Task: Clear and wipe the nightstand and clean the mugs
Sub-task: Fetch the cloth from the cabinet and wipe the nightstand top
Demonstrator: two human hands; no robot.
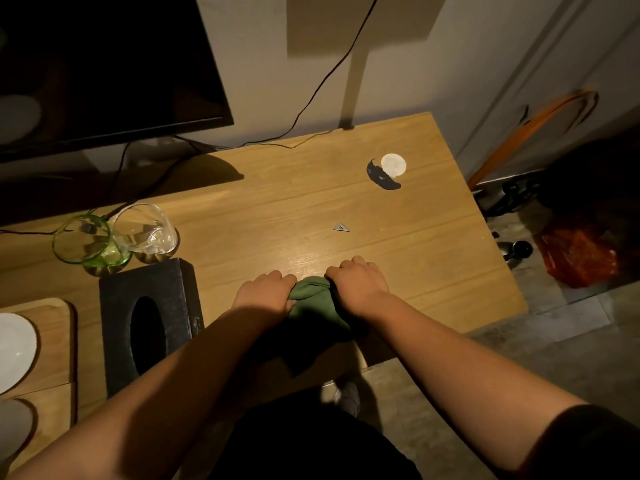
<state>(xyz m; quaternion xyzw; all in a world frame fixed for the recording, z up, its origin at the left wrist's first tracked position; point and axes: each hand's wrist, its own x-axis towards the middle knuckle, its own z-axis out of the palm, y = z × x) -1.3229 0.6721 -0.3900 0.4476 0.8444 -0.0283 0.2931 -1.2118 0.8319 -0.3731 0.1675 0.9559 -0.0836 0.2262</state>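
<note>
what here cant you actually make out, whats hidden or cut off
- Green cloth, head view: both hands and shadow cover most of it.
- White plate: cut by the left edge.
- Small triangle: too small to identify.
- Dark scrap by the white disc: too dim.

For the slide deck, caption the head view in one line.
Both hands, left and right, bunch a green cloth on the wooden nightstand, two glass mugs standing at left.

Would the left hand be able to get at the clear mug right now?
Probably yes. The wood between the left hand and the clear mug looks bare, but the hand would first have to release the green cloth.
</note>
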